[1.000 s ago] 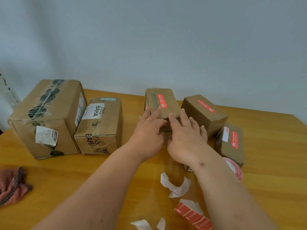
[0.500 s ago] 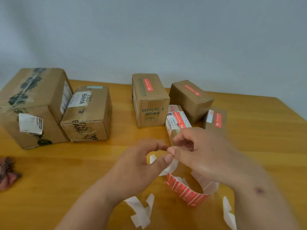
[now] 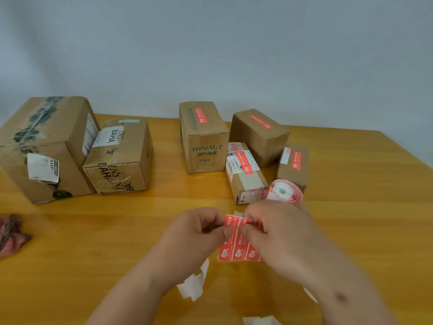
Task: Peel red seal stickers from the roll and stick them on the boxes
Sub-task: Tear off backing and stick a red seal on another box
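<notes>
Pinching the top edge of the sticker strip [image 3: 239,240] at lower centre of the frame, the left hand [image 3: 194,233] and right hand [image 3: 278,231] each form a closed grip on it, thumbs nearly touching. The strip hangs below both grips. The roll [image 3: 284,191] stands on the bench [image 3: 351,207] just above the right hand, beside the stickered boxes [image 3: 203,137].

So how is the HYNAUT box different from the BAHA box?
The HYNAUT box has a red sticker on top; the BAHA box has none, only a white label and a bit of teal tape. HYNAUT's lettering is neat teal print, while BAHA's is black and partly upside down. The HYNAUT box stands by other stickered boxes; the BAHA box sits beside the biggest box. Both are brown cardboard, closed, on the table.
</notes>
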The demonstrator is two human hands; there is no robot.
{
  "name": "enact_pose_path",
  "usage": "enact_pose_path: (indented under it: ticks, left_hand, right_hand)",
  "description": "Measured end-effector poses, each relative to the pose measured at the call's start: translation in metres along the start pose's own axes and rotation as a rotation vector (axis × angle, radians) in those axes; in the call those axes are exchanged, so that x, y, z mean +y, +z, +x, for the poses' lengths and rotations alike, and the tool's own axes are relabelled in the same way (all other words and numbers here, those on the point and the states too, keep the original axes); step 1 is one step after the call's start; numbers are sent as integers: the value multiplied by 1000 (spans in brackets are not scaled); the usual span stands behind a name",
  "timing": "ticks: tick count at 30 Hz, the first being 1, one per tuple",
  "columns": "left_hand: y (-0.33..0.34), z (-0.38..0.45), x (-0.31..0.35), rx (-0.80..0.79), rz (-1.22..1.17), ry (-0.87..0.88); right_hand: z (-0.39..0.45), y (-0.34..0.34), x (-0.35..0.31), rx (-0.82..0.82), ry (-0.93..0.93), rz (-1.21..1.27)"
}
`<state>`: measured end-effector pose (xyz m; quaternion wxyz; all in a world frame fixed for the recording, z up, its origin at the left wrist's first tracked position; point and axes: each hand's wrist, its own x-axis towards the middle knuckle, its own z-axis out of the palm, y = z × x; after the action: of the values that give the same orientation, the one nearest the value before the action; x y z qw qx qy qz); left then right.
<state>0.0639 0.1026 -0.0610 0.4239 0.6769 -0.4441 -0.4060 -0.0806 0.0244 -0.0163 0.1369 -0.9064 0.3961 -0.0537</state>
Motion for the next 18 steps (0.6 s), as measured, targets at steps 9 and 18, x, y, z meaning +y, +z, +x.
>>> enact_pose_path:
  ticks: [9, 18]
  left_hand:
    - [-9, -13, 25, 95, 173, 203]
    - [-18, -18, 39, 130, 312, 271]
  right_hand:
    - [0, -12, -6, 42, -142, -2]
    - [7, -14, -5, 95, -232, 63]
